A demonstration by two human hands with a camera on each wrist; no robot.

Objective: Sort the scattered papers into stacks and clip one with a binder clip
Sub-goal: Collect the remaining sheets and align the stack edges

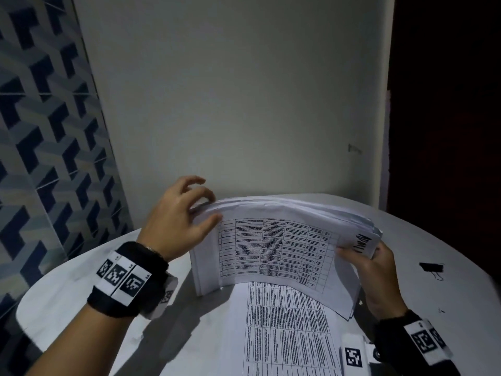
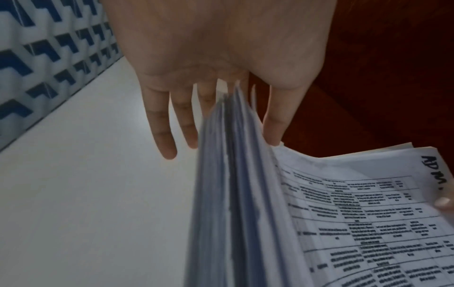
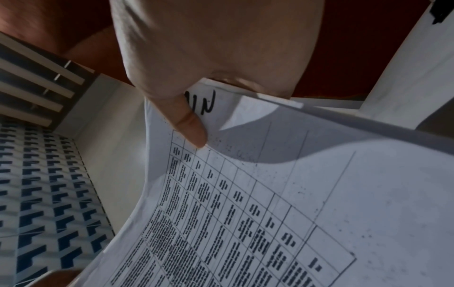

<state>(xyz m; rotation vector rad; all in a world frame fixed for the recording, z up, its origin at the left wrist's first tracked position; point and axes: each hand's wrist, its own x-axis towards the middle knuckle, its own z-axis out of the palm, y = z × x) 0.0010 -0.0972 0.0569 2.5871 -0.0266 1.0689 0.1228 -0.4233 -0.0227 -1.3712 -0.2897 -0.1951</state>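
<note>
A thick stack of printed papers [image 1: 271, 248] stands on its lower edge on the white round table [image 1: 81, 294], bowed toward me, with a table of text on its front sheet. My left hand [image 1: 189, 213] pinches the stack's upper left corner, thumb in front and fingers behind, as the left wrist view shows of the hand [image 2: 196, 58] and the stack [image 2: 233, 194]. My right hand [image 1: 374, 270] grips the right edge by some handwriting, its thumb [image 3: 191, 126] on the front sheet [image 3: 319, 213]. A black binder clip [image 1: 431, 266] lies on the table to the right, apart from both hands.
One more printed sheet [image 1: 284, 335] lies flat on the table in front of the stack, reaching the near edge. A plain wall [image 1: 244, 104] rises right behind the table, and a blue patterned tiled wall [image 1: 40, 131] runs along the left. Darkness lies past the table's right edge.
</note>
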